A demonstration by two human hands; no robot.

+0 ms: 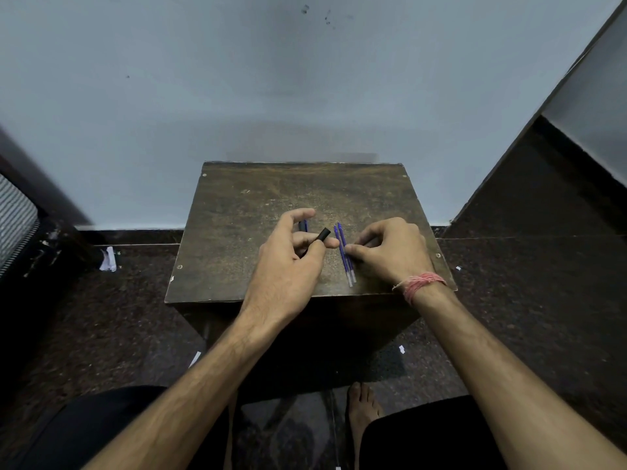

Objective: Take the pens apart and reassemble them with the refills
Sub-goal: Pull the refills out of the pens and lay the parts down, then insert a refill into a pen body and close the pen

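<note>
Two blue refills (343, 249) lie side by side on the small dark wooden table (258, 205), tips pointing away from me. My left hand (291, 262) pinches a short black pen barrel (323, 235) between thumb and fingers, its open end aimed up and right. Behind that hand, another dark pen part with a bit of blue (303, 226) rests on the table, mostly hidden. My right hand (390, 251) is curled just right of the refills, fingertips touching them; a dark pen piece (368, 241) shows inside its grip.
The table stands against a pale blue wall (271, 79). The dark speckled floor (509, 283) carries scraps of white paper (108, 259). A dark slanted panel (559, 137) rises at the right. My bare foot (361, 412) rests under the table's front edge.
</note>
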